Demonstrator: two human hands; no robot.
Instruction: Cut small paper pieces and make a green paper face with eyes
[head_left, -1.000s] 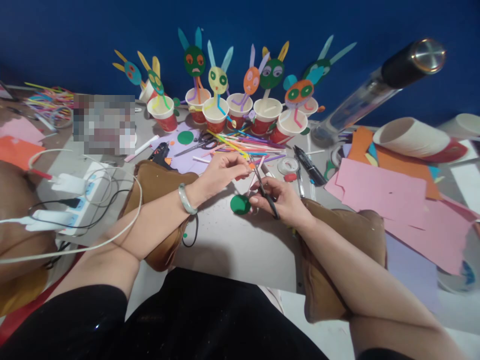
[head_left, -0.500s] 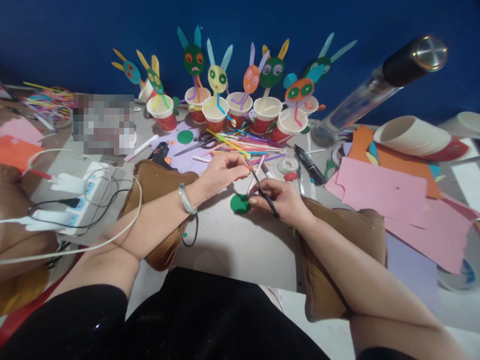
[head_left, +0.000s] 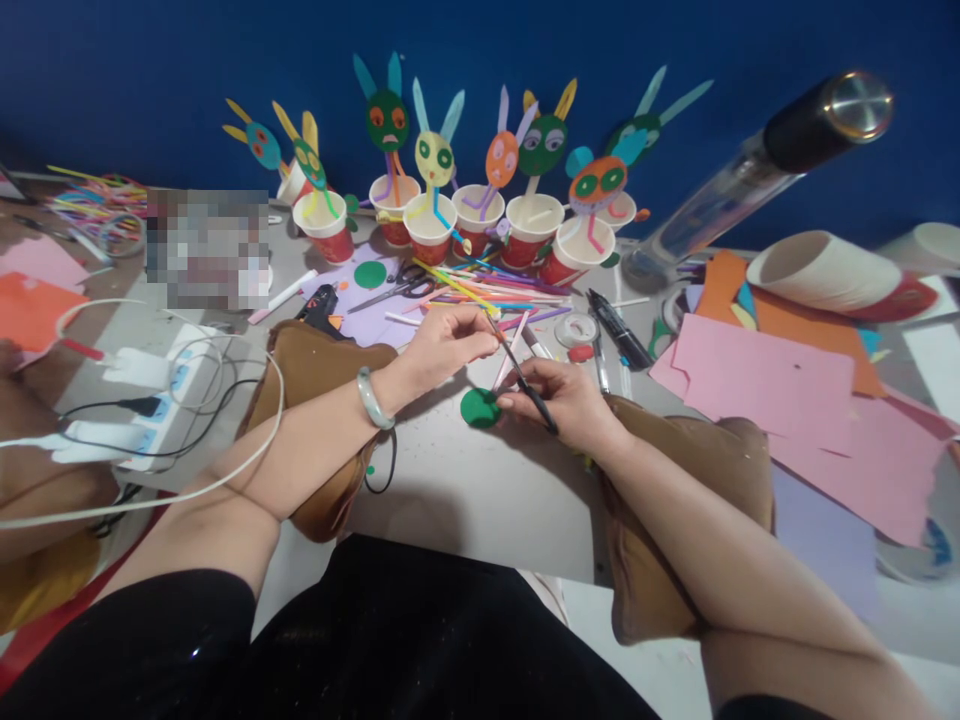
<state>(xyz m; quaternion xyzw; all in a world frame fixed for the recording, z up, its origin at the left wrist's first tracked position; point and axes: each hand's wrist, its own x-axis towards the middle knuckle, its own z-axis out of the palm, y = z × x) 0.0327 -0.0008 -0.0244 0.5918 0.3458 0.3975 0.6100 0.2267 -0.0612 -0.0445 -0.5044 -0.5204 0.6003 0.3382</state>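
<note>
My right hand [head_left: 577, 405] is closed around a pair of scissors [head_left: 538, 403], seen edge-on, with dark handles and thin blades slanting up to the left. The blade tips reach my left hand [head_left: 454, 345], whose thumb and forefinger pinch a tiny orange piece [head_left: 501, 338] beside the blades. Just under the right fingertips is a green paper disc [head_left: 480, 408]; I cannot tell whether they touch it. A pale pink straw [head_left: 514, 345] shows between the two hands. A bangle circles my left wrist.
Paper cups [head_left: 430, 228] with paper-faced figures line the back. Colourful straws [head_left: 495, 290], other scissors [head_left: 412, 280], tape [head_left: 576, 328] and a glue gun [head_left: 321, 305] lie before them. Brown cushions [head_left: 690, 480] lie under my forearms. A power strip [head_left: 169, 400], another person's arm and pink paper [head_left: 765, 375] flank me.
My hands, the scissors and the green disc keep almost the same positions. At the far left edge, the other person's arm has shifted slightly.
</note>
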